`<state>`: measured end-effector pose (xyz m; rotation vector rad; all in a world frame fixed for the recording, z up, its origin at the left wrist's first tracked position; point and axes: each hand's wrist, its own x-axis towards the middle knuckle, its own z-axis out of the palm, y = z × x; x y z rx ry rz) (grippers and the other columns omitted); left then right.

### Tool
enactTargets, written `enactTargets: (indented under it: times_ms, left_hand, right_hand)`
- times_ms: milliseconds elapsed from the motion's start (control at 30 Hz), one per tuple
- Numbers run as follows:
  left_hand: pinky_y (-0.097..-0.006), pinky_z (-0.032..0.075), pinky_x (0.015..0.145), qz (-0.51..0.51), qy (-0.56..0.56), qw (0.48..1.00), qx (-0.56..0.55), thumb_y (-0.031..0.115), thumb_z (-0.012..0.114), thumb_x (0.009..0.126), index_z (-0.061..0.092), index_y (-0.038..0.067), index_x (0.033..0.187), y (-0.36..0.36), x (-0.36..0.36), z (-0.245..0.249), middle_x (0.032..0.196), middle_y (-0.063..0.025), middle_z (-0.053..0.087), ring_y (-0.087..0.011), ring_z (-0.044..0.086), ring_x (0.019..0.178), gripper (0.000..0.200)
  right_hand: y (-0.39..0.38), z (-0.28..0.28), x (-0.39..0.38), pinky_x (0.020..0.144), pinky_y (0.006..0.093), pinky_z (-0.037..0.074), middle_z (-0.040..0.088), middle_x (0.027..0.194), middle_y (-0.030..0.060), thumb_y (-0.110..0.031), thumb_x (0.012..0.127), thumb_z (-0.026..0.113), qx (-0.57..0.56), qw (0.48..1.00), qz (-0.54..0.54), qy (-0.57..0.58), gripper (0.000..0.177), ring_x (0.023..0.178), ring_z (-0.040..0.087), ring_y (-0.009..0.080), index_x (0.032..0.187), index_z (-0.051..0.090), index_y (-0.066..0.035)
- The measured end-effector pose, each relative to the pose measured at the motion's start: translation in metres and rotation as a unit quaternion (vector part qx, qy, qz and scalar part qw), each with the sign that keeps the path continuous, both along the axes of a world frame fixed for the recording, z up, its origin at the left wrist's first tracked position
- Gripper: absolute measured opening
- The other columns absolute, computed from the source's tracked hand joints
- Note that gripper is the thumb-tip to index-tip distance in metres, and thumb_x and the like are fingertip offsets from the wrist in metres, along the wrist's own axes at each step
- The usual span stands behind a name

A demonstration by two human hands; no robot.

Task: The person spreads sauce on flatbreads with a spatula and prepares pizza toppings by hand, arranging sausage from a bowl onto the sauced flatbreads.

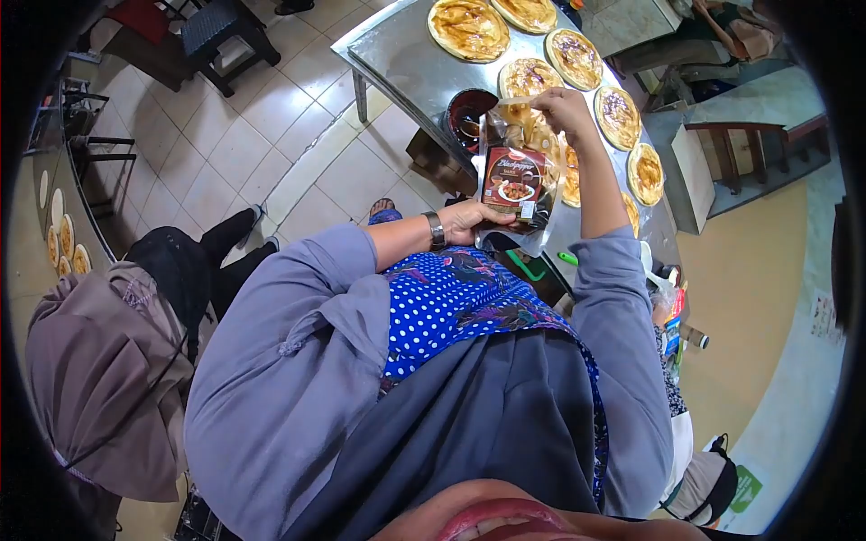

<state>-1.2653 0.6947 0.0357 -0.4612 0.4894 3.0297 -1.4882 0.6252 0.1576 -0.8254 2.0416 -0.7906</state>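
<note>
A black pepper sauce pouch [514, 178], with a red and black label and clear edges, is held upright in front of my apron. My left hand [469, 220], wearing a wristwatch, grips its lower edge with the thumb across the front. The fingers of my right hand [566, 112] are closed on the pouch's top edge. Just beyond the pouch, at the table's near edge, stands a dark red bowl [465, 117] with dark sauce inside. Round flat dough bases [619, 117] spread with brown sauce lie on the metal table [397, 50], some partly hidden behind the pouch and my right arm.
A green handle [566, 258] shows by the table's near side. On my left a person in a brown garment [99, 361] stands near another table with more bases [67, 236]. A dark stool [221, 36] is on the tiled floor. Packages [675, 311] lie to the right.
</note>
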Motion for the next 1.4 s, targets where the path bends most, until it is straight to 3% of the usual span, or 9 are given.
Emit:
enactTargets:
  times_ms: [67,200,433,500,733,833,933,1133,1400]
  left_hand:
    - [-0.0309,0.052,0.086,-0.029,0.000,0.996,0.088,0.015,0.066,0.085,0.059,0.006,0.115,-0.002,0.003,0.008,0.108,-0.0079,0.065,-0.0167,0.063,0.097,0.031]
    - [-0.0317,0.054,0.081,-0.017,-0.023,0.992,0.127,0.023,0.065,0.087,0.063,0.008,0.107,-0.004,0.007,0.019,0.100,-0.0043,0.067,-0.0141,0.064,0.090,0.025]
    - [-0.0323,0.053,0.082,0.027,-0.001,0.992,0.120,0.021,0.065,0.087,0.063,0.008,0.107,-0.003,0.008,0.021,0.101,-0.0033,0.067,-0.0149,0.064,0.089,0.024]
    - [-0.0324,0.053,0.082,0.026,-0.020,0.994,0.108,0.020,0.065,0.087,0.063,0.008,0.106,-0.003,0.009,0.022,0.100,-0.0033,0.067,-0.0149,0.064,0.089,0.024]
    - [-0.0329,0.052,0.082,0.041,-0.038,0.995,0.087,0.017,0.066,0.086,0.063,0.006,0.106,-0.002,0.005,0.013,0.101,-0.0032,0.067,-0.0148,0.063,0.091,0.023]
    - [-0.0327,0.052,0.083,0.039,-0.038,0.995,0.081,0.015,0.065,0.086,0.062,0.007,0.107,-0.001,0.003,0.010,0.103,-0.0035,0.066,-0.0148,0.063,0.092,0.023]
    - [-0.0324,0.052,0.085,0.060,-0.026,0.996,0.064,0.010,0.065,0.085,0.060,0.006,0.111,-0.005,0.005,0.023,0.105,-0.0041,0.066,-0.0150,0.063,0.093,0.027]
    - [-0.0310,0.052,0.086,0.117,-0.003,0.993,0.019,0.006,0.066,0.083,0.058,0.005,0.113,-0.001,-0.004,0.010,0.106,-0.0055,0.066,-0.0154,0.064,0.093,0.031]
    - [-0.0294,0.051,0.084,0.129,-0.013,0.991,-0.016,0.007,0.069,0.081,0.059,0.005,0.113,-0.006,0.001,0.018,0.102,-0.0034,0.066,-0.0135,0.062,0.091,0.033]
  right_hand:
    - [0.001,-0.001,0.002,0.039,0.0253,0.032,0.054,0.056,0.0019,-0.011,0.073,0.068,-0.003,1.000,0.005,-0.001,0.010,0.044,0.044,0.0101,0.074,0.066,-0.001]
    - [-0.002,-0.006,0.005,0.041,0.0257,0.035,0.056,0.059,0.0034,-0.012,0.074,0.066,0.023,0.999,0.024,0.009,0.012,0.046,0.047,0.0106,0.079,0.066,-0.001]
    - [-0.009,-0.040,0.006,0.044,0.0275,0.041,0.058,0.069,0.0053,-0.016,0.080,0.060,-0.007,0.999,0.040,0.031,0.014,0.052,0.051,0.0141,0.086,0.063,-0.003]
    - [-0.009,-0.041,0.000,0.052,0.0334,0.054,0.059,0.082,0.0073,-0.018,0.087,0.054,0.039,0.989,0.123,0.065,0.013,0.056,0.057,0.0187,0.093,0.052,-0.006]
    - [-0.013,-0.036,0.009,0.053,0.0402,0.054,0.062,0.088,0.0145,-0.022,0.091,0.051,0.087,0.991,0.094,0.037,0.020,0.071,0.066,0.0270,0.102,0.047,-0.005]
    - [-0.010,-0.023,0.023,0.047,0.0326,0.050,0.059,0.075,0.0089,-0.020,0.088,0.051,0.073,0.995,0.067,0.006,0.018,0.059,0.061,0.0198,0.095,0.053,-0.004]
    - [-0.008,-0.018,0.024,0.048,0.0336,0.052,0.061,0.081,0.0114,-0.016,0.086,0.057,0.095,0.991,0.088,-0.031,0.021,0.063,0.064,0.0224,0.102,0.048,-0.004]
    - [0.001,-0.009,0.038,0.058,0.0346,0.053,0.060,0.094,0.0141,0.002,0.066,0.076,0.106,0.990,0.085,-0.020,0.059,0.079,0.063,0.0237,0.112,0.040,-0.006]
    - [0.002,-0.024,0.036,0.058,0.0330,0.053,0.057,0.100,0.0160,0.004,0.062,0.077,0.079,0.985,0.134,0.068,0.067,0.083,0.060,0.0233,0.116,0.037,-0.005]
